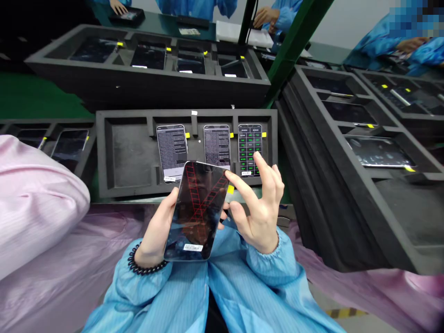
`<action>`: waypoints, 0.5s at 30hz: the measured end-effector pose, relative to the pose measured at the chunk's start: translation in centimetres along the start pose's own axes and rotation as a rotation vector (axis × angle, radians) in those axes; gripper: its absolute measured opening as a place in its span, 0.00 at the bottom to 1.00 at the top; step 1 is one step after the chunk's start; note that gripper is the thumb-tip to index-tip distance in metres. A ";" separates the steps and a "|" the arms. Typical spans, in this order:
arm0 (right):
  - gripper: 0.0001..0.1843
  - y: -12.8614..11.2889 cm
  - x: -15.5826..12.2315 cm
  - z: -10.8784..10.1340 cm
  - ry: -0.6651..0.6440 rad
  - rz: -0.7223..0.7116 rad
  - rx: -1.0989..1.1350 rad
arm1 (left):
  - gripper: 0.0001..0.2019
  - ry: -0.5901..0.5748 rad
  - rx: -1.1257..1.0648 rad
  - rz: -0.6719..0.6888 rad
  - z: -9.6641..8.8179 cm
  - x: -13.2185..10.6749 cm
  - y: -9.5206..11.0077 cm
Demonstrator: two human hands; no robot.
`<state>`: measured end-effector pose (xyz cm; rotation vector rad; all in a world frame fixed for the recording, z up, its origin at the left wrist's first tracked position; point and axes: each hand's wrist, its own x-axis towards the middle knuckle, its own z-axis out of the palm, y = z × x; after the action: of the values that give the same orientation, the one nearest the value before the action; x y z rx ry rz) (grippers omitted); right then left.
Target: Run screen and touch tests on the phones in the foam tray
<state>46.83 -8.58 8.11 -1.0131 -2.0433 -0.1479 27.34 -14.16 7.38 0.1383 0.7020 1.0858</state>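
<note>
My left hand (157, 226) is closed around a smartphone (197, 212), gripping it from beneath with fingertips showing at its right edge. Red ladder-like lines cross on the dark screen, and a white label sticks near its bottom; a yellow tab pokes out at the right edge. My right hand (258, 203) holds nothing, fingers apart, with the index fingertip at the phone's top right corner. Just beyond, a black foam tray (126, 189) holds a phone with lines of text (172, 148), a second text-filled phone (217, 145) and a phone with a green-lettered grid (250, 143).
Another foam tray of phones (149, 69) stands behind. Stacked trays (347, 194) rise on the right, beside a green post (294, 41). Pink cloth (38, 208) lies at the left. People in blue smocks (194, 8) work across the bench.
</note>
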 end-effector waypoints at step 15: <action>0.19 -0.2 -0.2 -0.2 -0.039 -0.041 0.038 | 0.16 0.225 0.044 0.278 2.0 0.2 -0.1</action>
<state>46.88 -8.98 8.14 -0.9578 -2.0953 -0.1106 28.65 -13.65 8.79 0.1566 0.9284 1.3663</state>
